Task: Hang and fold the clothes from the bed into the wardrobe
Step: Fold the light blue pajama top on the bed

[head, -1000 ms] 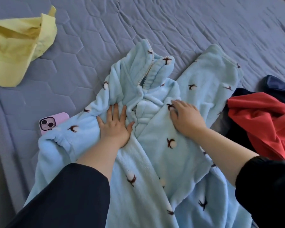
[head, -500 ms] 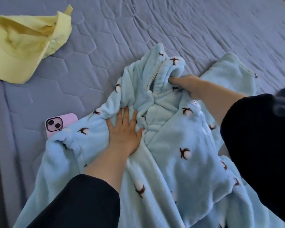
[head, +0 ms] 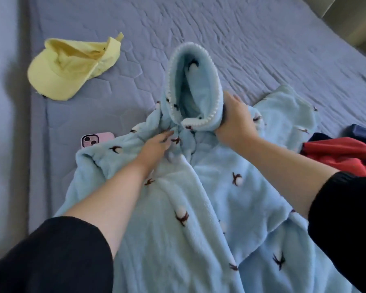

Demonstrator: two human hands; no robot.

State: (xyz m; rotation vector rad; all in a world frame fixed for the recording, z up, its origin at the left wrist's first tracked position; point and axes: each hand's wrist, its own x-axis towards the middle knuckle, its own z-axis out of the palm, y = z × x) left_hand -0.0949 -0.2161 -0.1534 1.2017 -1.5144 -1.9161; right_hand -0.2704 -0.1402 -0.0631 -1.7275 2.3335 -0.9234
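The blue robe (head: 199, 197) is spread on the bed (head: 262, 39). Its hood (head: 201, 85) is held upright by the right hand (head: 235, 123), clamped on its rim, likely for straightening; the neck is steadied by the left hand (head: 155, 144), grip unclear.

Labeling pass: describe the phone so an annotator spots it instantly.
Start at the grey-blue quilted bed, then the light blue fleece robe spread on it. At the robe sleeve below the yellow cap lies the phone: the only pink, rigid item, camera lenses up, partly under fleece.
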